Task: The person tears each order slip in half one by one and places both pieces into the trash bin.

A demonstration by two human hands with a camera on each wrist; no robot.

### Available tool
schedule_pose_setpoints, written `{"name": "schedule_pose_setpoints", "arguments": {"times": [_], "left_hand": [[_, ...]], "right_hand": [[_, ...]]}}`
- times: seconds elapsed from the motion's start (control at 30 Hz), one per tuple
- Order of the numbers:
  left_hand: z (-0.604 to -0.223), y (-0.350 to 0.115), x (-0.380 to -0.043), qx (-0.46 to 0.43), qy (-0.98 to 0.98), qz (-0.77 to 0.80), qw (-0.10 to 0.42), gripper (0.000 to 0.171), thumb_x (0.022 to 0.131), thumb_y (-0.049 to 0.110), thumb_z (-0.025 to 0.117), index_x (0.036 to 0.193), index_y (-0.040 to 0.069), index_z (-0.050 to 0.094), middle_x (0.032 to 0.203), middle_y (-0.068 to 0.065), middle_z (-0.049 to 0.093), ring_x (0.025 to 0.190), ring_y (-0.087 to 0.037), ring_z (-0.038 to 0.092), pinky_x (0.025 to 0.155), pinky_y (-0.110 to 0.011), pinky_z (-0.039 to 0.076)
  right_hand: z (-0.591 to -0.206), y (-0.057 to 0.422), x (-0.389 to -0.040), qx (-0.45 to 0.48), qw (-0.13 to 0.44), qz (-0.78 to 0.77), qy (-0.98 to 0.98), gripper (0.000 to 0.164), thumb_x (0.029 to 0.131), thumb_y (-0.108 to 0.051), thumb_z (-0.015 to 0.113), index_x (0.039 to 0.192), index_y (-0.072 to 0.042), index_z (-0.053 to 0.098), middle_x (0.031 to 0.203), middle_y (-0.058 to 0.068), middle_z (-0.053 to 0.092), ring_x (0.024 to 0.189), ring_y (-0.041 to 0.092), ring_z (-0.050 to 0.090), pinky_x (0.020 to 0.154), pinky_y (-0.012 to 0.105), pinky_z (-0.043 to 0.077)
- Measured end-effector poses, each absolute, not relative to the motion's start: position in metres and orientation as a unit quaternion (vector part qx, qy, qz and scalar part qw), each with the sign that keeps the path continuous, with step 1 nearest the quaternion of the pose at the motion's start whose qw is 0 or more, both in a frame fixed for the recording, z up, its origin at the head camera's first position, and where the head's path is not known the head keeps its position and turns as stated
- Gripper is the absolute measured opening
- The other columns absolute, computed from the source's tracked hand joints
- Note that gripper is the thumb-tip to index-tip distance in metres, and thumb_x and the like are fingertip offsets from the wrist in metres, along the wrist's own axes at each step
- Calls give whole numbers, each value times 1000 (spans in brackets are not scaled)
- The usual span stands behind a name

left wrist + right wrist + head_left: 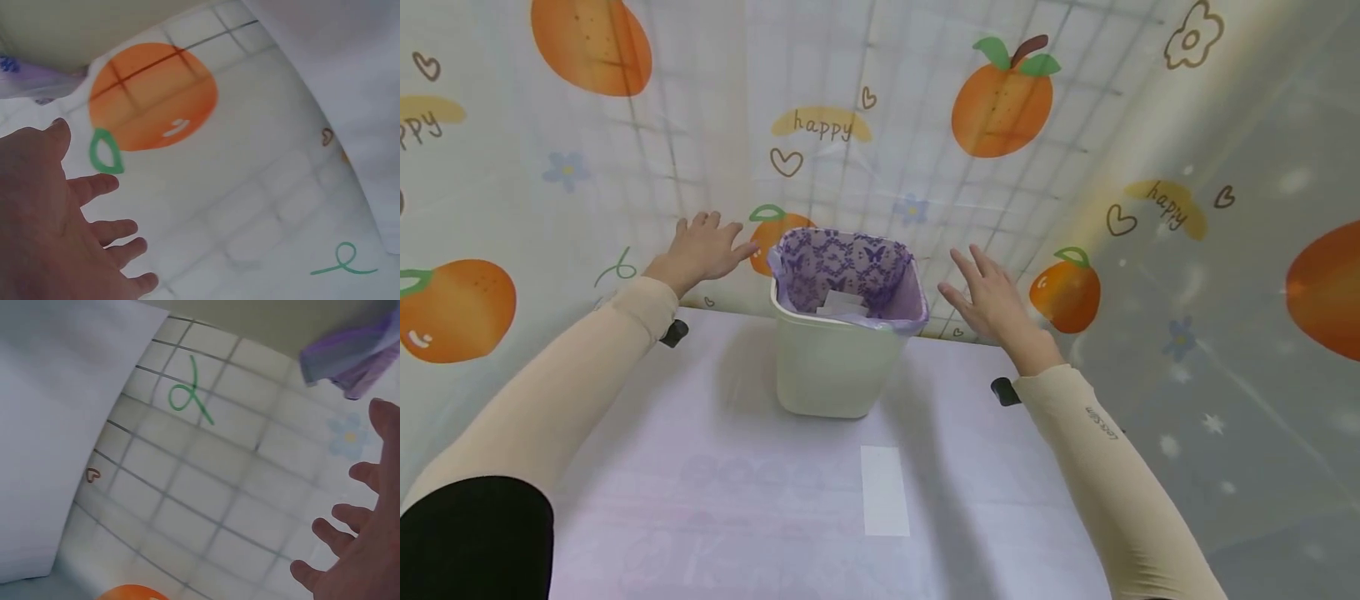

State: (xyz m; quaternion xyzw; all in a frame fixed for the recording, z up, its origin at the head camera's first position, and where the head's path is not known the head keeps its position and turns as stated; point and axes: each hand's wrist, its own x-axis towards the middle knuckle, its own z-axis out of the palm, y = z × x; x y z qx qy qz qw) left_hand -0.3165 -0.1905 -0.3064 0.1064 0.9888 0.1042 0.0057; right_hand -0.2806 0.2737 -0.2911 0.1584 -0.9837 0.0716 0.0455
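A pale trash bin point(835, 371) stands upright on the table, lined with a purple patterned bag point(846, 258) folded over its rim. Some white pieces point(844, 303), perhaps paper, lie inside. To the left of the bin, apart from it, my left hand point(703, 250) is held up with fingers spread. On the other side my right hand point(988, 300) is likewise raised, fingers spread, touching nothing. Both wrist views show the bag's edge close to the thumb: the left hand point(69, 212) and the right hand point(359, 531) hold nothing.
A white rectangle point(885, 492) lies flat on the pale table point(737, 500) in front of the bin. Behind and at both sides hangs a curtain point(887, 67) printed with oranges, with a grid showing through it.
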Motion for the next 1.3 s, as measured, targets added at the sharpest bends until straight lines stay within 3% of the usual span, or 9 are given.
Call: {"name": "schedule_pose_setpoints", "arguments": {"times": [0.43,0.97,1.3], "left_hand": [[-356,-212,-310,92,991,99,8,71,111,54,36,160,2,37,164,-39,22,153,-59,16,121,-78,7],[-404,-228,-304,60,990,117,57,70,111,51,37,159,0,37,164,-40,22,153,-60,15,121,-78,5],[-429,-240,-290,48,991,115,39,70,110,53,40,158,1,40,161,-41,27,150,-61,21,118,-81,11]], "right_hand": [[-324,287,-270,146,20,81,-986,73,112,-49,41,169,-11,16,173,28,8,156,55,17,125,70,13],[-368,305,-264,138,26,113,-984,70,113,-46,42,167,-8,22,171,32,14,153,57,22,124,71,18],[-403,311,-260,132,35,138,-981,67,112,-41,47,164,-3,29,167,36,23,150,59,29,120,72,26]]}}
